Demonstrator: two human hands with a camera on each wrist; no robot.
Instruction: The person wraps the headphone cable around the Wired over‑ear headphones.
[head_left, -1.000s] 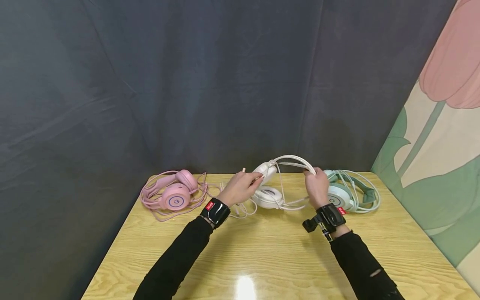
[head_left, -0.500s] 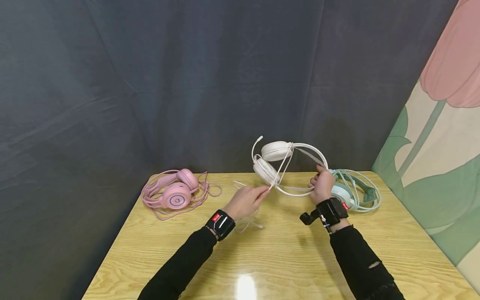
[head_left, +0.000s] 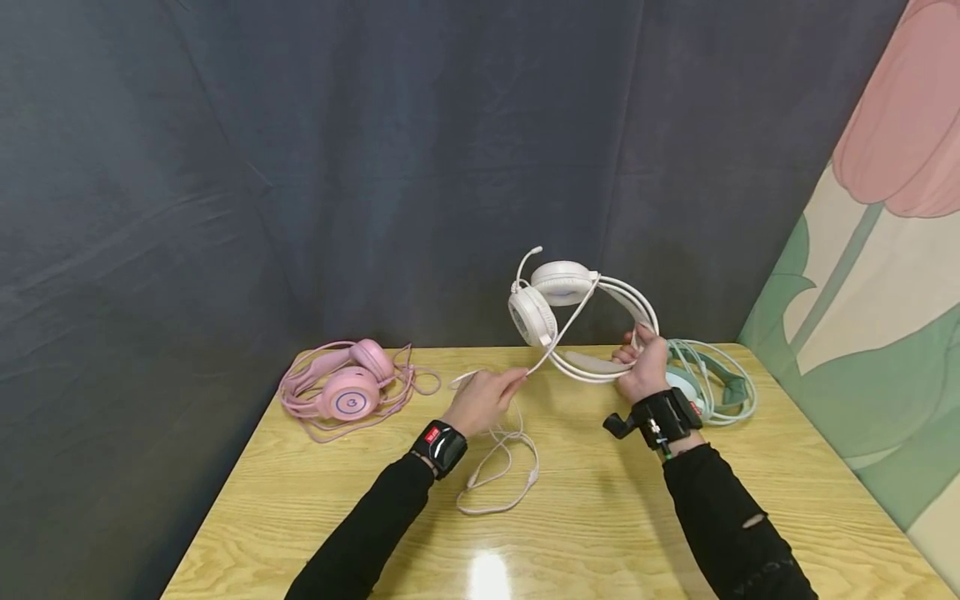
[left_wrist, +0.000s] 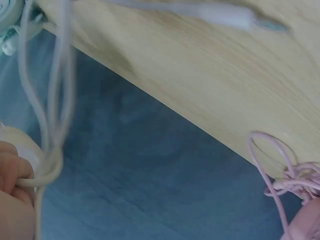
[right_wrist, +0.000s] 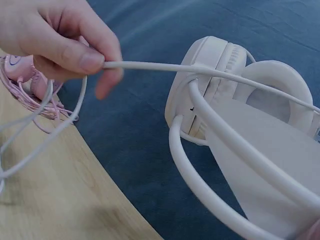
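A white headset (head_left: 562, 283) with a boom microphone (head_left: 528, 260) is raised above the table's back edge, ear cups to the left. My right hand (head_left: 647, 367) grips its headband. My left hand (head_left: 483, 402) pinches the headset's white cable (right_wrist: 150, 65) between thumb and fingers, and the cable runs taut toward the ear cups. From the left hand the rest of the cable (head_left: 501, 504) hangs down in loops over the table. In the left wrist view, a white plug (left_wrist: 227, 15) shows near the top.
Pink headphones (head_left: 351, 393) with a tangled pink cable lie at the table's back left. Mint green headphones (head_left: 731, 387) lie at the back right, partly behind the right hand. A dark curtain (head_left: 450, 167) hangs behind the wooden table (head_left: 585, 533).
The white headset has risen off the table and turned, its microphone now pointing up. My left hand has gone from beside the ear cups to its cable, whose loops now hang lower.
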